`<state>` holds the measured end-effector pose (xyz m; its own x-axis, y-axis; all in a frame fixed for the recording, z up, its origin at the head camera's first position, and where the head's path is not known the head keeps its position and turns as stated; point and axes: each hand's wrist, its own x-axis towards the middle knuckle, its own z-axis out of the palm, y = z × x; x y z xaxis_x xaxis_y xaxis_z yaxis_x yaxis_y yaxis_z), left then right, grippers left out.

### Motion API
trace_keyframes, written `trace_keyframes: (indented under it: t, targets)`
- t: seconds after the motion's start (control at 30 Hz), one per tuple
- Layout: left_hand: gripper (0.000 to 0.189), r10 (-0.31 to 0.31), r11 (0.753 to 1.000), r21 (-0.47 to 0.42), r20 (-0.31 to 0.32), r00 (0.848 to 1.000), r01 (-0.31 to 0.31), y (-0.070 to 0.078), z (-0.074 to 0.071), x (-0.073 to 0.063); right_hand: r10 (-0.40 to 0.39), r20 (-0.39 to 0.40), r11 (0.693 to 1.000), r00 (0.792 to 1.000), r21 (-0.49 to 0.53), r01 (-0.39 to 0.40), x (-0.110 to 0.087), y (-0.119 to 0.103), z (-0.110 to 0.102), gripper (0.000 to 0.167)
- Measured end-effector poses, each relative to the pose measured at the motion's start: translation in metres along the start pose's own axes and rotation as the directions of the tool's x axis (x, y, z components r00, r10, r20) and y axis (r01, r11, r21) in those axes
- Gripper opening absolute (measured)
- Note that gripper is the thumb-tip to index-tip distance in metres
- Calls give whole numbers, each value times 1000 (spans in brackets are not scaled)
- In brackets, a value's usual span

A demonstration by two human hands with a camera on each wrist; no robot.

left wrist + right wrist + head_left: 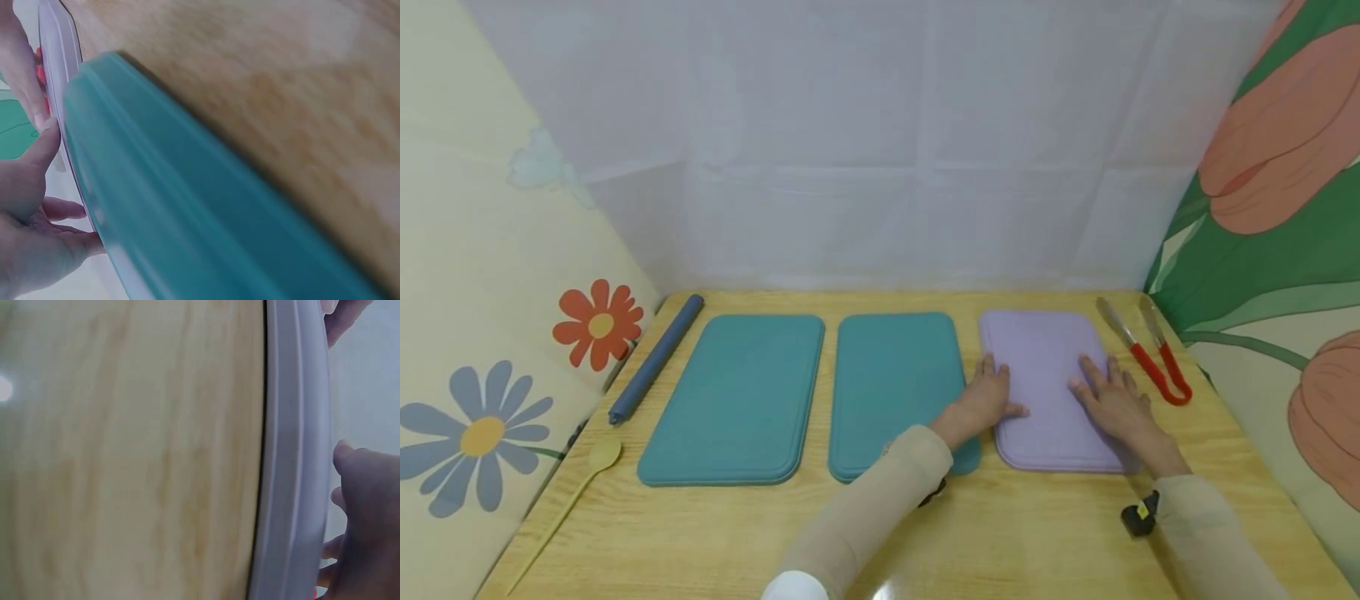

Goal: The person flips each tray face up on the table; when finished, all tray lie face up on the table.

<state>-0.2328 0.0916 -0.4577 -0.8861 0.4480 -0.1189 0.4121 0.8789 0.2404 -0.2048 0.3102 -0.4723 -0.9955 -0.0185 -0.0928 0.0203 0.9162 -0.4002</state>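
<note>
A lavender rectangular board (pixel 1043 358) with rounded corners and a stepped edge (pixel 297 450) lies flat at the right of the table. My left hand (pixel 983 400) rests at its left edge, thumb stretched out over the surface and fingers spread. On the board's right side lies my right hand (pixel 1118 407), its fingers fanned out and pointing away from me. Beneath my left forearm, a teal board (pixel 891 367) of the same shape is partly covered. Its edge fills much of the left wrist view, beside my left hand (pixel 31 250).
Another teal board (pixel 737 392) lies further left. Along the left edge are a dark blue rolled tube (pixel 658 354) and a yellow long-handled spoon (pixel 568 504). Red-handled tongs (pixel 1153 358) lie at the back right. White cloth (pixel 880 150) hangs behind the wooden table (pixel 700 542).
</note>
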Motion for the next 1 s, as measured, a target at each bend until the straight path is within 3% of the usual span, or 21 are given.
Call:
trace_keyframes:
  t: [0.47, 0.77, 1.0]
  targets:
    - [86, -66, 977, -206, -14, 998, 62, 5, 1, 1, 30, 12, 1000, 999, 0, -30, 5, -2, -1, 76]
    - [87, -75, 957, -284, -34, 997, 62, 4, 6, -2, 14, -38, 999, 999, -38, -15, 10, -3, -2, 76]
    - [87, -80, 955, -290, -47, 996, 63, 4, 9, -2, 15, -38, 1000, 999, -12, -15, 15, -3, -5, 76]
